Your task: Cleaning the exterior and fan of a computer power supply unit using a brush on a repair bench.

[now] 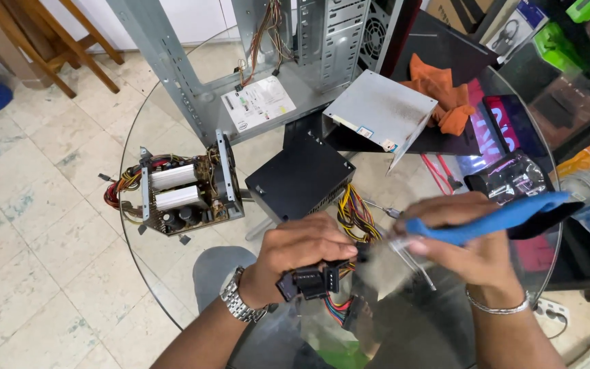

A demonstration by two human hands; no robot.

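Left hand (302, 249) closed around a bunch of black cable connectors (308, 280), low over the round glass surface (172, 89). Right hand (469, 249) gripping a blue-handled tool (486, 220), blurred, just beside the connectors. Coloured wires (355, 217) running back to a black box (300, 176). Farther left, an opened power supply (182, 188); behind, a grey computer case (254, 61) and an orange cloth (442, 92).

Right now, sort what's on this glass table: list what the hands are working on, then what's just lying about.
In hand:
- black connectors, in the left hand
- blue-handled brush, in the right hand
- black power supply box with coloured wires

Lying about:
- opened power supply with its parts bare
- grey metal cover
- orange cloth
- computer case
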